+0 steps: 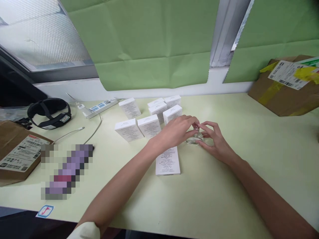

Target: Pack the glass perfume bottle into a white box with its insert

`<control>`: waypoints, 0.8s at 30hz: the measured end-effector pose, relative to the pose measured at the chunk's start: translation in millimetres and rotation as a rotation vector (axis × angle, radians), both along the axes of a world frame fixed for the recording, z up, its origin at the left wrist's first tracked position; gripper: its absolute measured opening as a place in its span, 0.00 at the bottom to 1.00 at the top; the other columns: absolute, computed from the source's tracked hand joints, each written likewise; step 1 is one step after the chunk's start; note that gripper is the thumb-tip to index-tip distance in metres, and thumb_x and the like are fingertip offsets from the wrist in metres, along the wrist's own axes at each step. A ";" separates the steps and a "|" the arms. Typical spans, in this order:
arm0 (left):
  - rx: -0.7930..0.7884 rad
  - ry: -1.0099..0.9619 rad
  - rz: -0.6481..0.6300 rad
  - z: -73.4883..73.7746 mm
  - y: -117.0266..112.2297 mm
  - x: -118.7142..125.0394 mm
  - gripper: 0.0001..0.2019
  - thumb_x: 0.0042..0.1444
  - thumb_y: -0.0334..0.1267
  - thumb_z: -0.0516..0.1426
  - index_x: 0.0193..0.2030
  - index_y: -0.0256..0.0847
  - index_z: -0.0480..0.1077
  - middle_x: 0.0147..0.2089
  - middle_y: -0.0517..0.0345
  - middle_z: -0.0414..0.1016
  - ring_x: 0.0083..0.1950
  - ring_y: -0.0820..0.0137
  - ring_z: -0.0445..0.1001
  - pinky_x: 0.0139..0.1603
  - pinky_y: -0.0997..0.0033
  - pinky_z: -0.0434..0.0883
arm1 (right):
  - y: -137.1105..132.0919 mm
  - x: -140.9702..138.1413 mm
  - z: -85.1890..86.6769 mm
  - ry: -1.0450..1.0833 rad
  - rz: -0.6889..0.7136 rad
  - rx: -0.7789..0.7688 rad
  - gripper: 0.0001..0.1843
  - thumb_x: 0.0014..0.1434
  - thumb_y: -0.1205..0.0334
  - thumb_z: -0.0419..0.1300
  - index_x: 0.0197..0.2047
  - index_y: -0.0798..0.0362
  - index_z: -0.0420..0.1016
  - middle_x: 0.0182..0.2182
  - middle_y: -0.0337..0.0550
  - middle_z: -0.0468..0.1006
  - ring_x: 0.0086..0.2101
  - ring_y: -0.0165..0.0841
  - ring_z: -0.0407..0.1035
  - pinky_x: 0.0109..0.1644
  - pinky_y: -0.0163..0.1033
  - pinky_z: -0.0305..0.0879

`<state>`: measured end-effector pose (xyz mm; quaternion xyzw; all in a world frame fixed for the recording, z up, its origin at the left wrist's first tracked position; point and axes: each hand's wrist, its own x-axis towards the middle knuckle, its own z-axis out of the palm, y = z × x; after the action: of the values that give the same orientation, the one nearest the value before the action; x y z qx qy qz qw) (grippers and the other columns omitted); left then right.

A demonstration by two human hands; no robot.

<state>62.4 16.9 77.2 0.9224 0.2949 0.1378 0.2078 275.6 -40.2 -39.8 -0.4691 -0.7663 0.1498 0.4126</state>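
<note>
Clear glass bottle (194,137) between both hands' fingers (190,121)

Seven small white boxes (149,125) are counted on the table, along with one clear glass bottle (194,138), two cardboard parcels (281,94), one power strip (101,107) and one black headset (50,112).

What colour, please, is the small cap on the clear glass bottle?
The small cap looks dark reddish-pink, seen in the head view.
</note>
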 end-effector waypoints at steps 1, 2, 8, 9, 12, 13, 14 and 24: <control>0.001 0.002 0.000 -0.9 0.0 0.5 0.10 0.70 0.39 0.52 0.52 0.42 0.70 0.49 0.56 0.75 0.49 0.65 0.73 0.45 0.66 0.69 | -0.5 -0.2 0.5 -0.012 -0.003 -0.005 0.34 0.68 0.54 0.59 0.72 0.24 0.52 0.63 0.44 0.56 0.48 0.40 0.75 0.55 0.60 0.78; 0.002 0.002 -0.001 -1.7 0.1 0.8 0.10 0.70 0.40 0.52 0.52 0.42 0.70 0.49 0.56 0.75 0.49 0.65 0.73 0.45 0.66 0.69 | -0.9 -0.2 0.9 -0.022 -0.006 -0.009 0.34 0.68 0.54 0.58 0.72 0.24 0.52 0.63 0.45 0.56 0.49 0.41 0.75 0.55 0.60 0.78; -0.007 -0.009 -0.010 -6.2 3.1 1.6 0.09 0.70 0.40 0.52 0.49 0.41 0.71 0.47 0.54 0.76 0.47 0.64 0.73 0.42 0.66 0.69 | -0.9 0.3 0.9 -0.046 0.001 -0.010 0.33 0.69 0.55 0.57 0.72 0.23 0.52 0.63 0.44 0.55 0.52 0.43 0.74 0.56 0.61 0.77; -0.008 -0.010 -0.013 -7.0 3.6 2.1 0.09 0.70 0.41 0.52 0.48 0.41 0.71 0.47 0.54 0.76 0.47 0.64 0.73 0.41 0.66 0.69 | -0.6 0.3 0.8 -0.042 0.002 -0.013 0.32 0.70 0.55 0.57 0.71 0.23 0.53 0.63 0.44 0.55 0.52 0.43 0.73 0.56 0.61 0.76; -0.024 -0.005 -0.020 -7.9 4.5 3.8 0.09 0.70 0.41 0.53 0.45 0.40 0.70 0.46 0.54 0.76 0.45 0.65 0.74 0.41 0.67 0.68 | -0.1 -0.2 1.1 -0.015 0.003 -0.051 0.29 0.69 0.55 0.58 0.69 0.23 0.58 0.62 0.42 0.56 0.51 0.41 0.74 0.58 0.61 0.75; -0.028 0.004 -0.020 -7.1 4.7 3.5 0.09 0.70 0.42 0.53 0.44 0.40 0.71 0.45 0.54 0.76 0.44 0.65 0.74 0.41 0.67 0.68 | -0.1 -0.5 1.4 -0.003 0.001 -0.066 0.27 0.69 0.54 0.58 0.68 0.23 0.60 0.62 0.42 0.56 0.51 0.40 0.74 0.58 0.61 0.75; -0.026 0.022 -0.020 -5.7 5.1 2.1 0.09 0.70 0.42 0.53 0.44 0.40 0.71 0.46 0.54 0.76 0.45 0.65 0.74 0.41 0.67 0.68 | -0.3 -0.6 1.7 0.010 0.000 -0.081 0.26 0.69 0.54 0.58 0.67 0.23 0.61 0.61 0.41 0.57 0.50 0.40 0.74 0.58 0.60 0.75; -0.166 0.639 0.157 11.7 20.4 -43.1 0.13 0.63 0.41 0.55 0.49 0.40 0.76 0.46 0.46 0.79 0.42 0.59 0.77 0.39 0.63 0.69 | 3.9 15.2 2.6 0.057 -0.040 -0.090 0.25 0.68 0.52 0.58 0.66 0.27 0.64 0.62 0.43 0.62 0.53 0.41 0.74 0.60 0.59 0.73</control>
<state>19.3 37.3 88.9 0.8734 0.4256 -0.1672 0.1679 290.8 -36.3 -37.2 -0.4981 -0.7372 0.1890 0.4156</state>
